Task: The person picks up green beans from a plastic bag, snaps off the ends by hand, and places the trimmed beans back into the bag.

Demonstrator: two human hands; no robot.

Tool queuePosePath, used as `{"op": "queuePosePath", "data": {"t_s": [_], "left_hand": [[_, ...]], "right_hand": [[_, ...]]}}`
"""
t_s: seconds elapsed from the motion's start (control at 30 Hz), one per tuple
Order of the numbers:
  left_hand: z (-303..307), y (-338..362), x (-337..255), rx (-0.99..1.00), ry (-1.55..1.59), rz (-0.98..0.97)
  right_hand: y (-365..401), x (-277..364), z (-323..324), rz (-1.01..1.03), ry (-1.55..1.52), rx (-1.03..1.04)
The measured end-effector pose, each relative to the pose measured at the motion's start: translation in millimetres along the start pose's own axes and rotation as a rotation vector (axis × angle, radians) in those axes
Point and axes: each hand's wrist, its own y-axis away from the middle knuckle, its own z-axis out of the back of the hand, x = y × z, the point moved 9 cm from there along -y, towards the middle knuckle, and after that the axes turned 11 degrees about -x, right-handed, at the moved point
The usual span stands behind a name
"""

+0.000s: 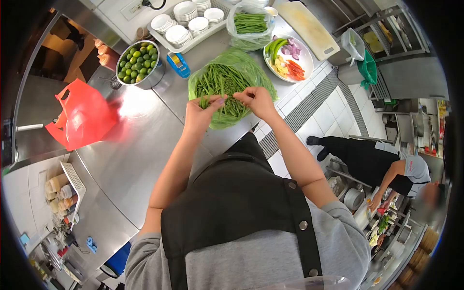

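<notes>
An opened clear green plastic bag (263,77) full of thin green stalks (220,77) lies on the steel counter. Over its near left part is my left hand (204,107), its fingers closed around a few short green pieces. My right hand (253,100) is over the near right part of the bag, thumb and forefinger pinched together above the stalks. What sits between those fingertips is too small to make out. The fingertips of the two hands are a short distance apart.
Around the bag are a pot of limes (138,63), a blue tape dispenser (178,65), a tray of white dishes (186,24), bagged green beans (250,24), a plate of cut vegetables (289,59), a cutting board (307,29) and a red bag (84,116). A co-worker (367,162) stands at the right.
</notes>
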Motion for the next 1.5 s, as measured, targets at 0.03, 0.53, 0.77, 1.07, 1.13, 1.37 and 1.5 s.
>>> {"op": "queuePosePath", "data": {"t_s": [0.03, 0.53, 0.77, 1.07, 1.13, 1.37, 1.5], "left_hand": [[-0.5, 1.8, 3.4, 0.011, -0.017, -0.004], [-11.2, 29.1, 65.3, 0.256, -0.026, 0.291], [-30.9, 70.3, 59.9, 0.38, 0.421, 0.61], [-12.3, 66.1, 96.0, 0.228, 0.862, 0.77], [-11.2, 73.5, 98.1, 0.124, 0.765, 0.783], [21.8, 28.8, 82.4, 0.166, 0.703, 0.416], [16.2, 21.2, 6.0, 0.059, 0.4, 0.166]], "right_hand": [[-3.4, -6.9, -4.6, -0.084, 0.034, 0.05], [43.3, 35.3, -17.6, 0.276, -0.156, 0.007], [16.8, 38.7, -0.6, 0.567, 0.286, -0.296], [-28.2, 42.8, 6.8, 0.836, 0.66, -0.3], [-28.8, 40.7, 3.7, 0.82, 0.683, -0.276], [-19.8, 58.8, 36.8, 0.465, 0.012, -0.28], [3.6, 57.5, 32.5, 0.169, -0.322, -0.138]]}}
